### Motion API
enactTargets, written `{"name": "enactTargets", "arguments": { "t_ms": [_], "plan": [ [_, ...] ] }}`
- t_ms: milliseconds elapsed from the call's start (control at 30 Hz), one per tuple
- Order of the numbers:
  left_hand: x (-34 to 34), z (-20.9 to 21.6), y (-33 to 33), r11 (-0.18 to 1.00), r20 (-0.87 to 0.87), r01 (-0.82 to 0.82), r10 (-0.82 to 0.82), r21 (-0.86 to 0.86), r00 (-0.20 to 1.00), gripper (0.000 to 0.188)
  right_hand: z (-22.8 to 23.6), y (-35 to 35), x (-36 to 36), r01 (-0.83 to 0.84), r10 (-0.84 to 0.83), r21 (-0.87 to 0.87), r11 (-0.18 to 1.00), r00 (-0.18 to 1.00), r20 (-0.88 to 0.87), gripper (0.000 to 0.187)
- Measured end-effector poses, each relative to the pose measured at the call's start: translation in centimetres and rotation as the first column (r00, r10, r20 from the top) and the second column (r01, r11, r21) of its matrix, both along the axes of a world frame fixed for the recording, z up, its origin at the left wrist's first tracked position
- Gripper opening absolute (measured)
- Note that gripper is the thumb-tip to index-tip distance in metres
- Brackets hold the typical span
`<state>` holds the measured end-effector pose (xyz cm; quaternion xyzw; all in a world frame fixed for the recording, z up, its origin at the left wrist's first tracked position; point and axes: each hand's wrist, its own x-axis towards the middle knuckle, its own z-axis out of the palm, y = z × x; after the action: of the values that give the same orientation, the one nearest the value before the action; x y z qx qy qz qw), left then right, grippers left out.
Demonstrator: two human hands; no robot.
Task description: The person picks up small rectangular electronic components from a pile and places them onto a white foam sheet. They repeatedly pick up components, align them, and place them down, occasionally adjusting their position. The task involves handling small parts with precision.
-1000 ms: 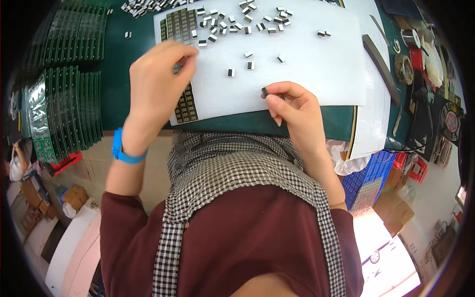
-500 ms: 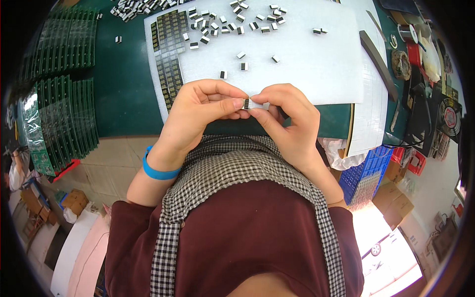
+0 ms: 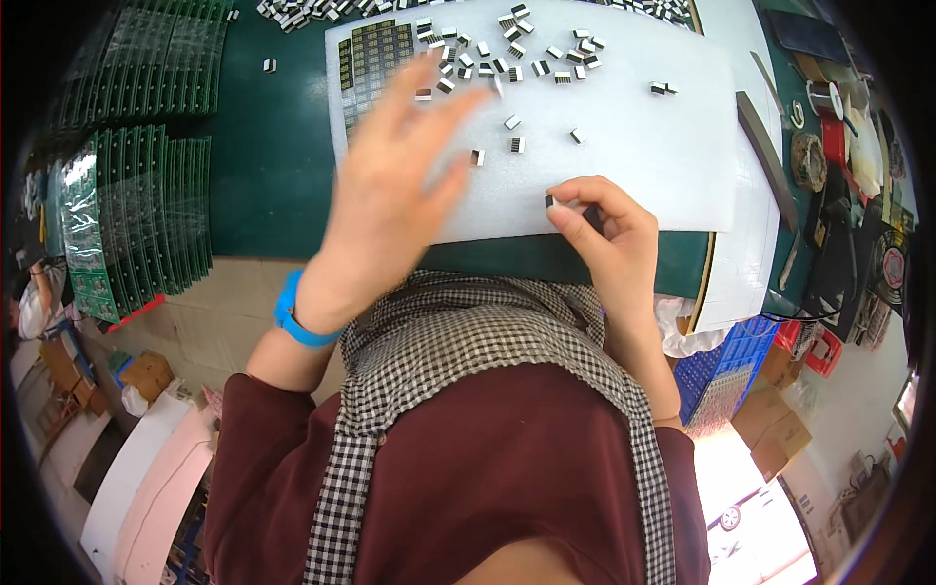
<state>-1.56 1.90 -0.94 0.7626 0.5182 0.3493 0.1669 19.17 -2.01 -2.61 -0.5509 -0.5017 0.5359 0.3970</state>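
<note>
Black-and-white block (image 3: 550, 202) pinched between thumb and index of the right hand (image 3: 620, 234), just above the near edge of the white sheet (image 3: 643, 146). Something dark (image 3: 592, 216) sits further inside that grip — too hidden to say what. Left hand (image 3: 390, 180) is a blur, fingers spread over the sheet. There's a pale smear by its index tip, but can't tell if they're touching.

So, what changed: half a second ago both hands met around a block, and now they've split. That leaves the right one holding on its own, and the left free among the loose blocks (image 3: 517, 145).

Further out, dark patterned strips (image 3: 382, 47) lie on the sheet, partly behind the left hand. Past that is the green bench (image 3: 255, 185), with circuit boards (image 3: 136, 210) racked up on the left and a block heap (image 3: 322, 12) at the far side.
</note>
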Motion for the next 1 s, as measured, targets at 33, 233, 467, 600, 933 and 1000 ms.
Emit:
{"name": "enactTargets", "arguments": {
  "t_ms": [33, 233, 467, 600, 933, 1000],
  "plan": [
    [-0.5, 0.1, 0.7, 0.982, -0.137, -0.096, 0.118, 0.160, 0.984, 0.030, -0.2, 0.1, 0.1, 0.025, -0.026, -0.027, 0.999, 0.999, -0.032, 0.012],
    [-0.7, -2.4, 1.3, 0.965, -0.818, 0.053, 0.189, 0.258, 0.543, 0.020, 0.0, 0.2, 0.0, -0.010, 0.010, 0.002, 1.000, 1.000, 0.025, 0.013],
    [-3.3, -1.3, 2.6, 0.952, -0.570, 0.151, 0.030, 0.268, 0.821, 0.014, 0.0, 0.0, 0.1, -0.001, 0.000, 0.039, 0.999, 1.000, 0.025, 0.014],
    [-1.8, 0.3, 0.2, 0.968, 0.235, -0.015, 0.075, -0.249, 0.969, 0.019, 0.9, 0.0, -0.9, -0.064, 0.001, 0.287, 0.956, 0.977, 0.214, 0.016],
    [1.2, -0.5, -1.7, 0.477, 0.745, 0.572, 0.434, -0.667, 0.506, 0.029, 1.9, -0.3, -1.5, -0.147, -0.008, 0.438, 0.887, 0.943, 0.333, 0.021],
    [1.1, -0.5, -1.5, 0.453, 0.742, 0.590, 0.460, -0.668, 0.488, 0.031, 2.1, -0.3, -1.3, -0.121, -0.016, 0.397, 0.910, 0.945, 0.326, 0.021]
  ]
}}
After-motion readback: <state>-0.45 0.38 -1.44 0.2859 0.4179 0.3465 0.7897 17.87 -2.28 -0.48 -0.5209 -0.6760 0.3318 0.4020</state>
